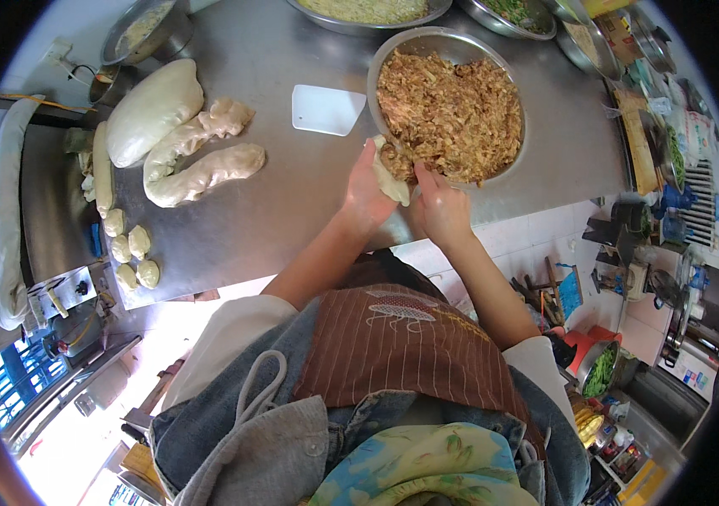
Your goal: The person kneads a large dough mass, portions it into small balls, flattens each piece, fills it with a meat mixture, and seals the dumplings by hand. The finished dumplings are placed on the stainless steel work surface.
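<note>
My left hand cups a flattened piece of dough at the near left rim of a large steel bowl. A lump of brown, chopped filling rests on that dough. My right hand is beside it, fingers curled, with the fingertips at the filling by the bowl's near rim. Whether those fingers hold a thin tool is hidden. More of the same chopped filling is heaped inside the bowl. To the bowl's left, a white plastic dough scraper lies flat on the steel table.
On the left lie a big dough mound, a bent dough strip, a thin dough roll and several small dough pieces. Further bowls stand along the back, one with yellowish contents, another with chopped greens.
</note>
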Motion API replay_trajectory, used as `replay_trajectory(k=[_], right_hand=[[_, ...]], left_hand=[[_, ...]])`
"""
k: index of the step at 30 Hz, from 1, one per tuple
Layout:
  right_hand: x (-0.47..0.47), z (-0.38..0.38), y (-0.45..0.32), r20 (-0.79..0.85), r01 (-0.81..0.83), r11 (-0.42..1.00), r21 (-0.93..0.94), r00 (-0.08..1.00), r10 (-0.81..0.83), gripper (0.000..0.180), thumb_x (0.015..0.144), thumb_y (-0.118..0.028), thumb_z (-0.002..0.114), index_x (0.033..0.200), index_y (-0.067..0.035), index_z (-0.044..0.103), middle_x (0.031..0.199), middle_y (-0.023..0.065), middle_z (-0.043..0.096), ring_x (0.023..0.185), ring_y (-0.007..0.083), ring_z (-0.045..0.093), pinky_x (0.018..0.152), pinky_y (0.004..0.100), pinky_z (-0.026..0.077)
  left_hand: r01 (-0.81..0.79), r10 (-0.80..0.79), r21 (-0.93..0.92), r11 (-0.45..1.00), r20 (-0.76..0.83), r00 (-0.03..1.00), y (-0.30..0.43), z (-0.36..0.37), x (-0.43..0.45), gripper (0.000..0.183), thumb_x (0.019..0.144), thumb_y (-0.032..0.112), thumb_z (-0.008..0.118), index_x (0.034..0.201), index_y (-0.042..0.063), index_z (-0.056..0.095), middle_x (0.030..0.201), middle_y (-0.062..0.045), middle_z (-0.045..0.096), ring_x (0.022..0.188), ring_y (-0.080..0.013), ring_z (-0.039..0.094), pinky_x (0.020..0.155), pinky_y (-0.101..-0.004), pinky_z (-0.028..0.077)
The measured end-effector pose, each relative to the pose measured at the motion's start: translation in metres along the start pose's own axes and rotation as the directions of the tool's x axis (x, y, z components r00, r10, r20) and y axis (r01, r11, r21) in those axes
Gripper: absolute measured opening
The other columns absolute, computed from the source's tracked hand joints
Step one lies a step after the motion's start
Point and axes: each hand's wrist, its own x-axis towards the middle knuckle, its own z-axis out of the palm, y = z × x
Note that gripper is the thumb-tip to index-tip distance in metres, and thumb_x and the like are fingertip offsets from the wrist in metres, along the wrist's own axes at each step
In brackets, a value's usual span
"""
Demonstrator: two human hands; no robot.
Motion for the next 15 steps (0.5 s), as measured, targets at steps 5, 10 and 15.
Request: replay_trajectory(k=[5,10,15], right_hand=[[-0.009,0.005,0.009,-0.069,0.026,0.996,0.086,0.997,-0.020,0.050,0.079,-0.004,0.063,0.129,-0.006,0.060,0.094,0.0165,0.069,0.069,0.0357,0.067,0.060,0.0430,0.055],[-0.023,0.012,0.009,0.003,-0.012,0.990,0.139,1.000,0.011,0.045,0.080,-0.001,0.065,0.125,-0.005,0.063,0.092,0.0180,0.070,0.072,0.0347,0.068,0.064,0.0414,0.056],[-0.035,0.018,0.007,-0.131,-0.158,0.978,0.137,0.976,0.176,0.041,0.081,-0.001,0.065,0.122,-0.004,0.064,0.096,0.0196,0.070,0.077,0.0333,0.070,0.065,0.0391,0.056]], left_hand=[[0.033,-0.027,-0.095,0.995,0.062,0.998,0.000,-0.001,-0.002,0.052,0.106,0.049,0.030,0.135,0.010,0.049,0.133,-0.011,0.057,0.123,-0.0298,0.054,0.106,-0.0462,0.042],[-0.024,0.025,-0.122,0.992,0.011,1.000,-0.005,0.000,-0.009,0.057,0.105,0.051,0.029,0.138,0.008,0.047,0.134,-0.011,0.057,0.124,-0.0300,0.054,0.107,-0.0453,0.041],[0.001,-0.001,-0.174,0.985,0.001,1.000,-0.011,0.004,-0.014,0.057,0.106,0.051,0.029,0.138,0.007,0.047,0.135,-0.012,0.055,0.124,-0.0307,0.053,0.107,-0.0465,0.041]])
